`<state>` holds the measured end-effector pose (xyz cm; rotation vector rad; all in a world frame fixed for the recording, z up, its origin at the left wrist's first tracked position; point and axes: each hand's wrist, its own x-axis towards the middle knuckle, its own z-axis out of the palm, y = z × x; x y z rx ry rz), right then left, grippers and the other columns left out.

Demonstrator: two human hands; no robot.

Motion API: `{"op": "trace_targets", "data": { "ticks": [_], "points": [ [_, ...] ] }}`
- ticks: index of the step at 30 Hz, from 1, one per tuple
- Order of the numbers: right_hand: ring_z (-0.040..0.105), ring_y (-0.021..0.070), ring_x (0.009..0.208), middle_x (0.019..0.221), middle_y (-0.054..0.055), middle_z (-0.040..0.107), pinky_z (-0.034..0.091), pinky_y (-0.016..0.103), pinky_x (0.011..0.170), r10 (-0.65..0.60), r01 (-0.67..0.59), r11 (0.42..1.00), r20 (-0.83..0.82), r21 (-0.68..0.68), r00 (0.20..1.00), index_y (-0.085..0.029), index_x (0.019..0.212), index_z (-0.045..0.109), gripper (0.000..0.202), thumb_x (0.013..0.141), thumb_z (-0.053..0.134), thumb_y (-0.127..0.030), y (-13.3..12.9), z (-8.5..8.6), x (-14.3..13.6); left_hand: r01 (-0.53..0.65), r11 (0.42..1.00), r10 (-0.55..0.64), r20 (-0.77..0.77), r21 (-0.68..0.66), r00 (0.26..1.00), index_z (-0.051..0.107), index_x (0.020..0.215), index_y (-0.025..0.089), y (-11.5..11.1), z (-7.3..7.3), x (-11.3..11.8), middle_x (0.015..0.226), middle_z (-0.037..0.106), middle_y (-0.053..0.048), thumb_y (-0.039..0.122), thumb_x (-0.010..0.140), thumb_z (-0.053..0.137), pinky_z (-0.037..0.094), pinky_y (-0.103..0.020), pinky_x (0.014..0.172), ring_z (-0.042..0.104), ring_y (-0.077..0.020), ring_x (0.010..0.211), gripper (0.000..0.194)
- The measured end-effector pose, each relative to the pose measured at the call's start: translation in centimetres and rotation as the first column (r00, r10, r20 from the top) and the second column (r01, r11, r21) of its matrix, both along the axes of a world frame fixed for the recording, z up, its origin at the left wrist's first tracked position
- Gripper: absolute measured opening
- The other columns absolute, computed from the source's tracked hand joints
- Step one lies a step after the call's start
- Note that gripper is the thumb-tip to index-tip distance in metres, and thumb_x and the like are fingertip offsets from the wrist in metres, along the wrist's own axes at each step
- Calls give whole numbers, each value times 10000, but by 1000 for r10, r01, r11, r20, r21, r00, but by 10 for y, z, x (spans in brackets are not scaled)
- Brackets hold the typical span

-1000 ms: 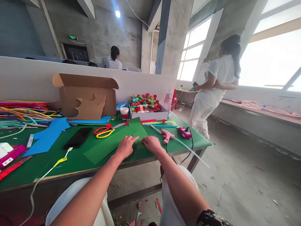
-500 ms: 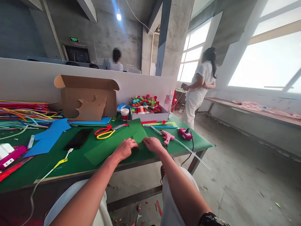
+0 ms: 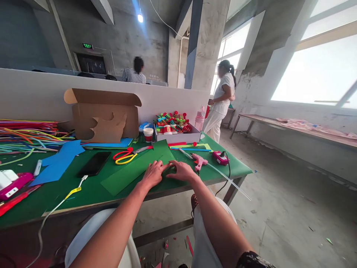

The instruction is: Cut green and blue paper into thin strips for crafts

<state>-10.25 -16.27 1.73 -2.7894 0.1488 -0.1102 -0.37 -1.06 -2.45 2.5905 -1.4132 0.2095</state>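
Note:
My left hand (image 3: 154, 173) lies on the green paper (image 3: 125, 175), its fingers stretched out and its index finger reaching towards my right hand. Close beside it, my right hand (image 3: 182, 171) has thumb and index finger apart, resting on the near end of the paper. The fingertips of both hands almost meet. What lies right under the fingers is partly hidden. Scissors (image 3: 126, 156) with red and yellow handles lie left of the paper. A pink glue gun (image 3: 199, 161) with a long clear stick lies to the right of my right hand.
Around the green table (image 3: 67, 206) are a phone (image 3: 95, 163), blue paper (image 3: 60, 162), pipe cleaners (image 3: 30, 134), a cardboard box (image 3: 106, 117), a paper cup (image 3: 148, 134), a box of colourful pieces (image 3: 178, 137) and a pink power socket (image 3: 220, 158). A person (image 3: 221, 98) stands beyond.
My left hand has moved slightly right and forward on the paper, and my right hand's fingers have spread. The person in white has moved left, towards the table's far end.

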Motion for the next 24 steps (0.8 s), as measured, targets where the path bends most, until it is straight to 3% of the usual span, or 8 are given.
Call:
{"op": "trace_targets", "data": {
  "ticks": [5,8,11,17,24],
  "points": [
    [664,200,1072,1203,8,720,487,289,873,12,-12,1000,7,2,1000,-254,1380,509,552,861,668,-357,-1,-2,1,30,999,-30,2,-22,1000,541,1376,295,4,1,5,1038,649,-83,-5,810,417,474,-334,838,580,-220,973,653],
    [663,194,1082,1204,5,721,490,283,874,9,-9,1000,6,0,1000,-251,1376,516,500,888,620,-288,-2,-3,2,81,997,-81,4,-14,997,644,1246,230,11,10,8,1050,685,-88,14,853,427,485,-295,871,619,-202,1012,499],
    [651,195,1117,1202,9,723,483,289,901,3,-3,1000,-2,9,1000,-246,1370,526,457,915,545,-206,-3,-5,4,131,990,-131,8,49,991,710,1079,217,15,22,11,1033,709,-85,107,893,496,498,-294,861,655,-209,994,304],
    [607,196,1199,1239,6,707,468,312,951,28,-26,998,-26,57,999,-253,1378,528,476,938,413,-112,-12,-11,13,257,936,-264,-3,240,965,714,906,228,6,40,14,924,725,-57,188,860,623,503,-282,819,689,-217,921,110],
    [659,181,1093,1224,8,715,487,276,892,64,-61,993,-34,100,997,-240,1355,560,529,894,402,-37,-19,-14,17,329,871,-358,15,365,933,683,787,195,0,44,14,855,702,-69,90,853,553,511,-271,750,690,-206,848,180]
  ]
}}
